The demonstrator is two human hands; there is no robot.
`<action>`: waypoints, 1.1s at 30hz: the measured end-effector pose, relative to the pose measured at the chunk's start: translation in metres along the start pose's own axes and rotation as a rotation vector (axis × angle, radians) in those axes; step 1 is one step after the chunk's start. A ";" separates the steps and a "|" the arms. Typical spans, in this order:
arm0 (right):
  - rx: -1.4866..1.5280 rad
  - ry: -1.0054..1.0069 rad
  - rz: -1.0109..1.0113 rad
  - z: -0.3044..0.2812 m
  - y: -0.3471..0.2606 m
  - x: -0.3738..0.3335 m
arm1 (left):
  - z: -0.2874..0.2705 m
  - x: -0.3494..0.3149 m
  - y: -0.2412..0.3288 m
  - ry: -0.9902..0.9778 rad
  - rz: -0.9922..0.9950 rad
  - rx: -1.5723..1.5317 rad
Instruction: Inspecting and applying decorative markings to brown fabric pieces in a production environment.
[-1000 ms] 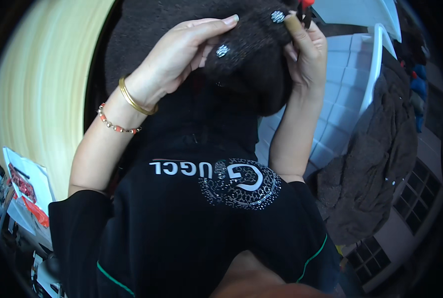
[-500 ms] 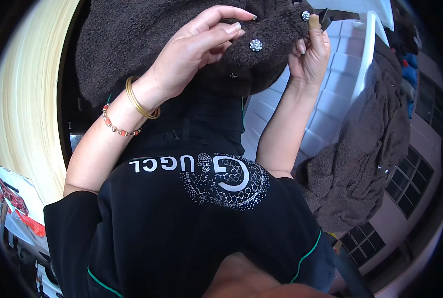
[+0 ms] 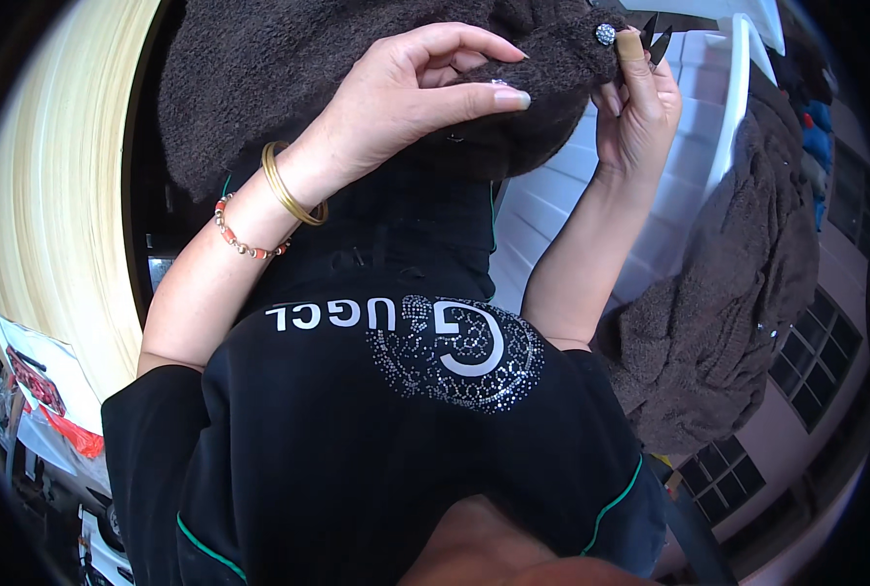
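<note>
A dark brown fleece garment (image 3: 259,88) is spread at the top of the view, with sparkly round buttons on its edge. My left hand (image 3: 406,93) lies over that edge, thumb and index finger parted with the fleece between them, its other fingers curled in. The thumb partly hides one button (image 3: 499,84). My right hand (image 3: 638,112) pinches the garment's right end beside another sparkly button (image 3: 605,34); a tan wrap covers its thumb. Two black pointed blades, apparently thread snips (image 3: 660,44), jut out behind the right fingers. Their handle is hidden.
To the right stands a white plastic bin (image 3: 733,107), with more brown fleece (image 3: 718,283) draped over its outer side. A pale wood tabletop (image 3: 54,195) curves along the left. Barred windows (image 3: 816,352) lie beyond the bin.
Both hands have shifted a little to the right. The left thumb has dropped away from the index finger and now covers part of a button. The dark blades show more clearly.
</note>
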State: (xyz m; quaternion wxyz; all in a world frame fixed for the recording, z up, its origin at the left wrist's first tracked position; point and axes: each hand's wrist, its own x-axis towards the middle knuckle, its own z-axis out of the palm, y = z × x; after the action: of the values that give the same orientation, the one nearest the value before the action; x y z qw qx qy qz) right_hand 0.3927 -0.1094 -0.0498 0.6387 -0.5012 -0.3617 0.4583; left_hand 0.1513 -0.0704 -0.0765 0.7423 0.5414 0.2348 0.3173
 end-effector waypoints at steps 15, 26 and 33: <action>-0.322 0.091 -0.104 0.004 -0.003 -0.014 | -0.009 -0.007 -0.002 0.124 -0.049 -0.044; -0.283 0.128 -0.069 0.002 0.000 -0.024 | -0.001 -0.003 0.009 0.087 -0.250 -0.314; -0.264 0.127 -0.048 0.004 0.000 -0.023 | -0.003 -0.009 0.003 0.168 -0.211 -0.320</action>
State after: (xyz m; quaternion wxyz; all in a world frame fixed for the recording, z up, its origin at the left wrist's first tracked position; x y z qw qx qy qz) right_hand 0.3812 -0.1295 -0.0493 0.5996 -0.5999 -0.3898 0.3586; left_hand 0.1421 -0.0745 -0.0745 0.8259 0.3607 0.2977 0.3149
